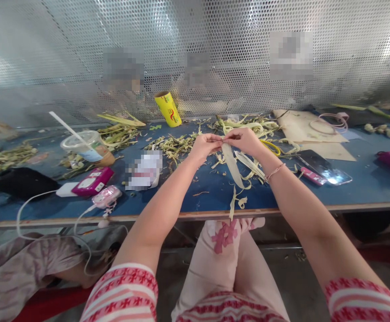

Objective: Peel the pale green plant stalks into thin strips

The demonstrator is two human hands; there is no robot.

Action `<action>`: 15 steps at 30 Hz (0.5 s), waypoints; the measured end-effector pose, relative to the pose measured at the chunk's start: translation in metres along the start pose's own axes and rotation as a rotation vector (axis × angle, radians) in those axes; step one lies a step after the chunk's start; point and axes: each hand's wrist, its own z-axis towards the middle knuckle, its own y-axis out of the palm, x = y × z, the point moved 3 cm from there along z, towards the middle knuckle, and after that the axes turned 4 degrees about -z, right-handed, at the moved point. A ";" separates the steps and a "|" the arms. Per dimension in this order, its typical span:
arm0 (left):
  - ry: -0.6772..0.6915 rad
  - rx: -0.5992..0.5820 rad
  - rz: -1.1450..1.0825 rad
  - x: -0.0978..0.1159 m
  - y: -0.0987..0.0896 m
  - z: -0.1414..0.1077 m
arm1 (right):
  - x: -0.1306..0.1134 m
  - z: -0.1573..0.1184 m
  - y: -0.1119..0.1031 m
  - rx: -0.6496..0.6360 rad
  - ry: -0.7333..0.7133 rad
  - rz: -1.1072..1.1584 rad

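My left hand (204, 147) and my right hand (243, 139) meet above the blue table, fingertips pinched together at the upper end of a pale, flat leaf-like strip (231, 165). The strip hangs down from the pinch toward the table's front edge. Just right of it, under my right wrist, lie more pale strips (250, 164). Curled pale-green peelings (250, 126) are heaped behind my hands, and a drier, crumbled pile (175, 145) lies beyond my left hand. Loose curls (241, 201) sit near the table's front edge. What exactly the fingertips press is too small to see.
A yellow tube (168, 108) leans by the perforated metal wall (242, 27). Left stand a plastic cup with a straw (89, 147), a purple box (92, 181) and cables. Right lie a phone (325, 167) and brown sheets (307, 127). Another person's leg (30, 268) is at lower left.
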 end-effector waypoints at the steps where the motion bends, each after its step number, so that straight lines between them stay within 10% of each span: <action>1: -0.021 -0.001 -0.027 0.000 0.000 -0.001 | -0.001 0.000 0.000 0.000 -0.005 -0.004; 15: -0.023 0.041 -0.079 0.001 0.003 -0.002 | 0.000 0.001 0.001 -0.007 0.056 0.059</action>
